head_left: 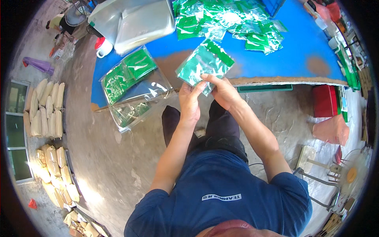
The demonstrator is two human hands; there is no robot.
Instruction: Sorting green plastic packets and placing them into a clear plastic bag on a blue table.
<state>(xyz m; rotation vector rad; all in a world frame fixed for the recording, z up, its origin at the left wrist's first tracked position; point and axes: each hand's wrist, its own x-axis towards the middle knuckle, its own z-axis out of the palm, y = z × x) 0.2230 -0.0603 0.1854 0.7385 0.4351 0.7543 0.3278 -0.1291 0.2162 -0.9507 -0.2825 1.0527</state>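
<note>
Both hands hold a flat clear plastic packet (205, 61) with a green sheet inside, tilted just above the near edge of the blue table. My left hand (189, 102) grips its lower left corner, thumb on top. Beside it, my right hand (225, 93) is closed on the lower edge, its thumb lying across the plastic. To the left, a larger clear plastic bag (158, 85) with green packets in it hangs partly over the table edge. Farther back lies a loose heap of shiny green packets (229, 19). The fingers beneath the packet are hidden.
A stack of clear plastic sheets (146, 25) and a red-and-white mug (103, 47) stand at the table's far left. A red box (324, 101) and a pink bag (331, 130) sit on the floor to the right, near a fan (351, 175). Wrapped bundles (45, 106) line the left wall.
</note>
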